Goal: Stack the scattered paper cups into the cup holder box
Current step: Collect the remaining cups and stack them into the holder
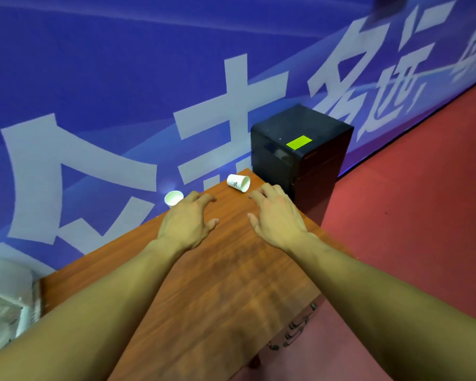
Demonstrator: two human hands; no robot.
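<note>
Head view. The left grip and right grip, both bare hands, are extending palm-down, side by side, over the wooden tabletop. Each is standing loosely open, fingers spread and bent at the knuckles, and is holding nothing. An upright paper cup is standing at the tabletop's far edge, just beside the left grip's knuckles on their outer side; whether they are touching cannot be told. A tipped paper cup is lying on its side just beyond the two grips, nearer the right grip's fingertips but apart from them, its mouth facing right. A black box bearing a green label is standing beyond the right grip, past the tabletop's end.
</note>
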